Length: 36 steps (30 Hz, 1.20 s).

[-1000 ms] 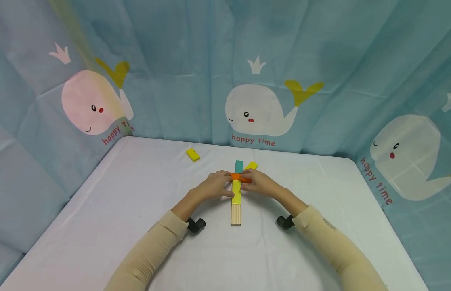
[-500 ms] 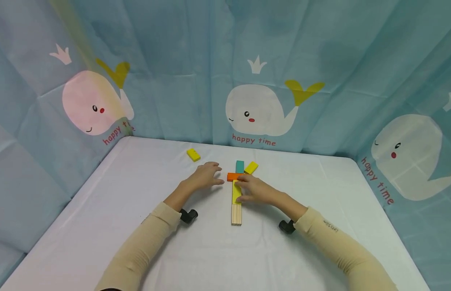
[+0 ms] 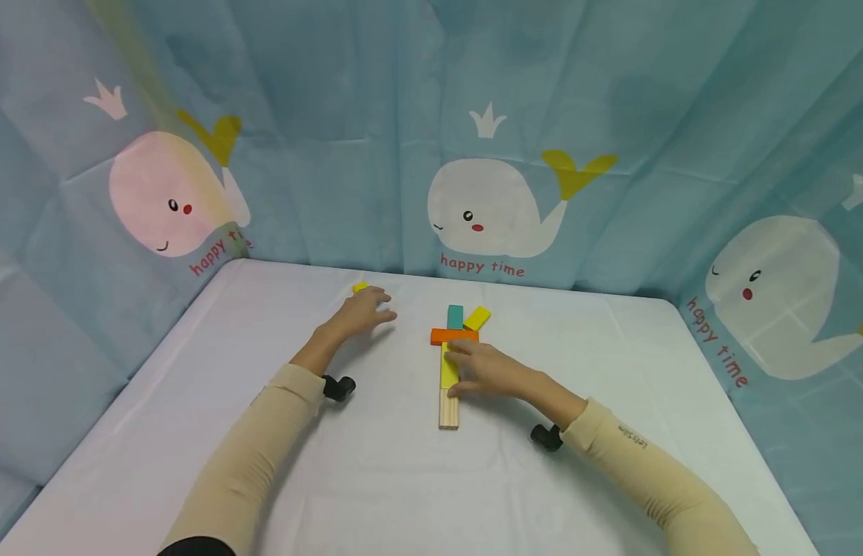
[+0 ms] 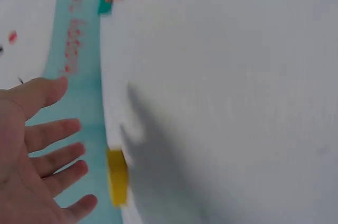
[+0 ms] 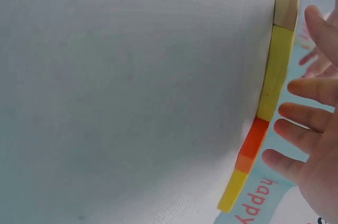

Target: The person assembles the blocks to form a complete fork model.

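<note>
My left hand hovers with spread fingers near a small yellow block at the table's far side, partly covering it in the head view. The left wrist view shows that yellow block just beyond the fingertips. Over a row of blocks, my right hand has its fingers extended, nothing gripped. The row runs from a plain wood block through a yellow block and a crosswise orange block to a teal block. Another yellow block lies slanted beside the teal one.
A white cloth covers the table. Blue curtains printed with whales rise behind it and at both sides. A black wrist camera sits under the left wrist, and another black camera under the right.
My left hand has left the orange block and moved left and away toward the far yellow block. My right hand has let go of the orange block and shifted slightly nearer over the row.
</note>
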{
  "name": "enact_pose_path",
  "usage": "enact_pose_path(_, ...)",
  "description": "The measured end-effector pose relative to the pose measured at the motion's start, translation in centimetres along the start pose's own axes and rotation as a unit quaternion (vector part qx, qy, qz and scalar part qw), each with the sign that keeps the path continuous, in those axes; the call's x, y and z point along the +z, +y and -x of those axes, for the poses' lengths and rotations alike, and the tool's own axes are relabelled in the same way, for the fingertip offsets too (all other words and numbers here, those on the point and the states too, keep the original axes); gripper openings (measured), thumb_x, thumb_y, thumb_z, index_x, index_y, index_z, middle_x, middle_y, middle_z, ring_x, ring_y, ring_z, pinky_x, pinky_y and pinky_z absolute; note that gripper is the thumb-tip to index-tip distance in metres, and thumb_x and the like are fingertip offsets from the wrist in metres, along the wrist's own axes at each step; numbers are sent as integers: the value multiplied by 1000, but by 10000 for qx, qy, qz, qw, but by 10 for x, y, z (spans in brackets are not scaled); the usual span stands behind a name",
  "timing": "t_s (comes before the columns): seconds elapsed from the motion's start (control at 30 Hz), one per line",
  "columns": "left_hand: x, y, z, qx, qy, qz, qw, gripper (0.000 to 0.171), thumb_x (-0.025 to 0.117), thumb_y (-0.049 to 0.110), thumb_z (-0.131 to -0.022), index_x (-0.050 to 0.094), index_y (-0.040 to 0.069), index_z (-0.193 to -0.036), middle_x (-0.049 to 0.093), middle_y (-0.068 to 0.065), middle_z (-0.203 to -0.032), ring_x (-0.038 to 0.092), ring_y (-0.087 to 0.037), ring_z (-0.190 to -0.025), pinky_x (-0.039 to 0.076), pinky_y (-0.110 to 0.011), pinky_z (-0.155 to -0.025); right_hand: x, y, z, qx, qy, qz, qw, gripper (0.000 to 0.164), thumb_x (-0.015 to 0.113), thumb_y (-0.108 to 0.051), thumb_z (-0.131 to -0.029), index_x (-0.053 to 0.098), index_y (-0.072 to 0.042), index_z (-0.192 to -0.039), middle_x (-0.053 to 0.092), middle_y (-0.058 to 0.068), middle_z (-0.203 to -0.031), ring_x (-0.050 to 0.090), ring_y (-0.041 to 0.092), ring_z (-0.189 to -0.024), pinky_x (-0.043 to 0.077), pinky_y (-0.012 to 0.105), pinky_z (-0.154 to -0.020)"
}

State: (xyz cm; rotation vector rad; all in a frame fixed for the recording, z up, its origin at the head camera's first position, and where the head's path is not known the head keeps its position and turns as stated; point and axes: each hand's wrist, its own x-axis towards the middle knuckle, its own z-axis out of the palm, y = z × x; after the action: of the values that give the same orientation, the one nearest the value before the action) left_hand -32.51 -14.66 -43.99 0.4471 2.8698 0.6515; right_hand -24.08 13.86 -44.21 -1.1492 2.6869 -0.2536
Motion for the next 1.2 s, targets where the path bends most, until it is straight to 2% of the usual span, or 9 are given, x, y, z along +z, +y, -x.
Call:
enact_pose_path(0.17, -12, -22, -5, -161, 440, -18, 9989, 52, 60, 28, -95, 54, -5, -134, 45, -26, -146, 41, -42, -135, 33, -56, -113, 0, -1, 2, 19, -73, 64, 10000, 73, 66, -51, -88, 49, -5, -142, 40, 14, -153, 40, 30, -140, 38, 47, -113)
enact_pose_path(0.37, -18, -34, -13, -541, 442, 183, 9974, 57, 62, 27, -94, 49, -6, -138, 43, -26, -146, 44, -41, -131, 36, -51, -112, 0, -1, 3, 25, -37, 50, 10000, 72, 65, -50, -88, 49, -5, -142, 40, 16, -153, 41, 31, -139, 38, 47, -113)
enact_pose_path(0.6, -12, -38, -20, -699, 340, 309, 9965, 63, 63, 30, -93, 44, -5, -141, 42, -25, -147, 45, -38, -127, 37, -49, -111, 1, 0, 1, 39, -15, 122, 9999, 72, 65, -51, -88, 50, -6, -142, 42, 15, -152, 43, 31, -138, 39, 46, -112)
enact_pose_path(0.77, -8, -39, -25, -706, 278, 173, 9970, 62, 63, 30, -93, 44, -4, -142, 41, -25, -148, 45, -37, -128, 36, -49, -113, 1, 1, -1, -51, -7, 126, 9999, 70, 66, -48, -89, 50, -4, -141, 43, 17, -151, 43, 32, -138, 40, 46, -112)
enact_pose_path(0.97, -6, -38, -28, -781, 323, 133, 9963, 59, 64, 26, -93, 46, -5, -140, 44, -25, -145, 47, -37, -124, 37, -49, -112, 0, 2, -3, -113, 72, 121, 9998, 69, 66, -47, -89, 52, -3, -139, 44, 17, -150, 43, 32, -138, 40, 46, -112)
enact_pose_path(1.2, -5, -40, -29, -826, 388, 151, 9957, 56, 64, 23, -92, 48, -7, -137, 46, -25, -142, 47, -37, -122, 37, -48, -112, 2, 2, -4, 5, 22, 80, 10000, 68, 66, -46, -89, 52, -4, -140, 43, 17, -150, 42, 31, -139, 40, 46, -112)
